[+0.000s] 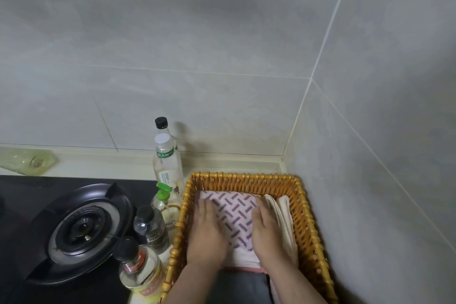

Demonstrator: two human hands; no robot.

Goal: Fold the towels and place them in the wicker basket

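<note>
The left hand (207, 232) and right hand (267, 232) lie flat, fingers straight, pressing the sides of the patterned towel (237, 215), which lies in the basket (241, 177) with its long axis pointing at the wall (222, 81), a cream towel (286, 219) on edge beside the right hand and a bottle (167, 163) labelled 东方树叶 outside, left.

We have both hands flat inside the basket (246, 177), the left hand (207, 232) and right hand (267, 232) pressing with straight fingers on a pink towel (237, 215) marked with purple dashes. A cream towel (283, 217) stands on edge between it and the basket's right wall, and a grey towel (239, 286) lies nearer us. The basket sits in the worktop (111, 168) corner, bottles (167, 163) just left of it, a burner (84, 229) beyond them.
</note>
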